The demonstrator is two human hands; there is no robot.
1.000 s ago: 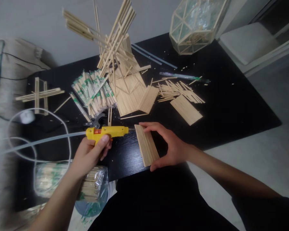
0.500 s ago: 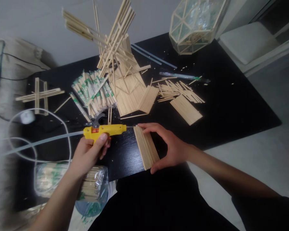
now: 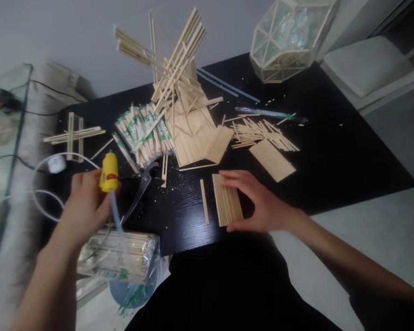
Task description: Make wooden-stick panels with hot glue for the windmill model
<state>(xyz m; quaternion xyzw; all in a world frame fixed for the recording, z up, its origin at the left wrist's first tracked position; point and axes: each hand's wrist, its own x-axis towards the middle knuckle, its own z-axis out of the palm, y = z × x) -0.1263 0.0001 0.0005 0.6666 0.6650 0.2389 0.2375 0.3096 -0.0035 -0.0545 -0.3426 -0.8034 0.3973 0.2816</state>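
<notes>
My left hand [image 3: 84,197] grips a yellow hot glue gun [image 3: 109,174], its nozzle pointing away from me and a long translucent glue stick [image 3: 116,209] trailing from its rear. Thumb and fingers of my right hand [image 3: 264,202] span a small panel of wooden sticks [image 3: 227,204], gripping its far and near ends on the black table [image 3: 182,220]. A separate strip of wooden stick [image 3: 204,202] lies just left of that panel, apart from it. Beside the glue gun is a black-handled cutting tool [image 3: 143,186], partly behind my left hand.
A windmill-like stick model [image 3: 193,133] stands at the back. Wrapped chopsticks [image 3: 145,131] lie left of it; loose short sticks [image 3: 264,133] and another panel [image 3: 272,160] lie right. A white cord [image 3: 34,177] loops at left. A bagged stick bundle [image 3: 131,257] sits near the front edge.
My left hand has swung the glue gun left, away from the panel, and turned its nozzle from rightward to away from me. A separate stick strip now shows beside the panel, which my right hand still holds.
</notes>
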